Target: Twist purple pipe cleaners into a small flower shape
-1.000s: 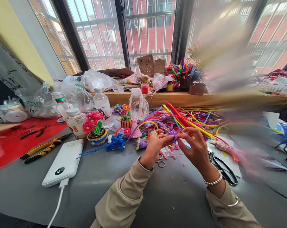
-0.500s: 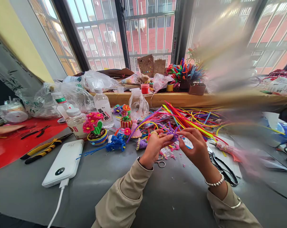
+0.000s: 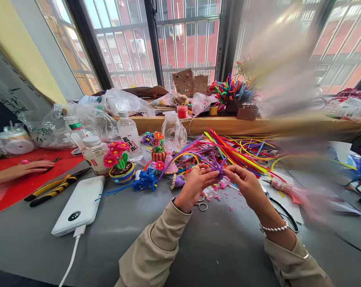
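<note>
Between my two hands is a purple pipe-cleaner piece (image 3: 218,164) with several thin stems fanning upward. My left hand (image 3: 195,185) pinches it from the left, fingers pressed together. From the other side my right hand (image 3: 243,183) closes thumb and fingertips on its right part. Small scissors (image 3: 201,206) lie on the table just below my hands, partly hidden. A small purple cone-shaped piece (image 3: 177,181) stands left of my left hand. Behind the hands spreads a pile of coloured pipe cleaners (image 3: 228,151). Pink fluff scraps (image 3: 218,195) are scattered under my fingers.
A white power bank (image 3: 79,207) with a cable lies left, beside yellow-black pliers (image 3: 56,189). Another person's hand (image 3: 28,169) rests over a red mat (image 3: 7,195). Nearby stand a potted pink flower (image 3: 117,157), bottles (image 3: 129,137) and a blue pipe-cleaner piece (image 3: 146,181). A glue gun (image 3: 285,187) lies right.
My right hand has turned a little, its wrist shifting slightly right and down, and still holds the purple piece. At the left, the other person's hand has moved in toward the small black pliers.
</note>
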### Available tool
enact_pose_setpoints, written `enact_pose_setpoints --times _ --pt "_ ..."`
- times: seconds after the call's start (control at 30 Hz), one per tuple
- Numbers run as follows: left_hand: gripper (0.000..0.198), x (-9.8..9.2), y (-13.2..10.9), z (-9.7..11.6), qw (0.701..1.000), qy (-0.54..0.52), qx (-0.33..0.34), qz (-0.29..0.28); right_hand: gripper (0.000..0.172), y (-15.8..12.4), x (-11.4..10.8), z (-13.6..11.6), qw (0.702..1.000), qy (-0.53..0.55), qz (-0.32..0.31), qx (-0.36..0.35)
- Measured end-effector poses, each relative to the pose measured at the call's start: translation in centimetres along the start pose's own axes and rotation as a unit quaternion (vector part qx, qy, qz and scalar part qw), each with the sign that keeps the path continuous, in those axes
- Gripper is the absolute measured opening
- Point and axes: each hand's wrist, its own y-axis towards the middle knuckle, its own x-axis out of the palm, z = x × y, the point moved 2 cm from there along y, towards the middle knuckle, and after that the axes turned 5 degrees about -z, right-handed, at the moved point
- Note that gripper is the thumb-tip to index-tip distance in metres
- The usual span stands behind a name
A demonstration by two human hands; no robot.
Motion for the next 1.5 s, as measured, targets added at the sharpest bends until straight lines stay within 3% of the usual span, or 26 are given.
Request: enact_pose_setpoints --times 0.43,0.57,0.77,0.9,1.03,1.13,1.3,1.43,1.5 --pt "0.039 0.1 0.0 0.1 0.999 0.017 0.013 0.034 0.021 0.0 0.5 0.4 0.997 0.055 -0.003 0.049" --pt "0.041 0.0 0.0 0.2 0.999 0.006 0.009 0.039 0.017 0.0 -0.1 0.0 0.993 -0.08 0.064 -0.052" --pt "0.034 0.0 -0.1 0.3 1.0 0.012 -0.01 0.006 0.019 -0.5 -0.1 -0.6 0.92 -0.294 0.092 -0.244" --pt "0.032 0.0 0.0 0.2 1.0 0.025 -0.011 0.004 0.019 -0.7 0.0 -0.4 0.884 -0.354 0.093 -0.291" --pt "0.037 0.1 0.1 0.2 1.0 0.019 0.004 0.025 0.013 -0.8 0.1 -0.5 0.869 -0.379 0.12 -0.294" --pt "0.042 0.2 0.0 0.2 0.999 0.016 0.02 0.043 0.009 -0.8 0.4 -0.7 0.884 -0.363 0.133 -0.263" --pt "0.045 0.4 -0.1 0.5 0.991 0.082 0.092 0.05 0.004 -0.6 0.8 -0.9 0.94 -0.265 0.125 -0.174" --pt "0.043 0.5 -0.1 0.5 0.973 0.147 0.169 0.05 0.011 -0.3 1.3 -0.1 0.987 -0.093 0.105 -0.077" --pt "0.042 0.6 -0.2 0.4 0.967 0.164 0.191 0.04 0.014 -0.1 1.6 0.5 0.996 0.01 0.093 -0.015"
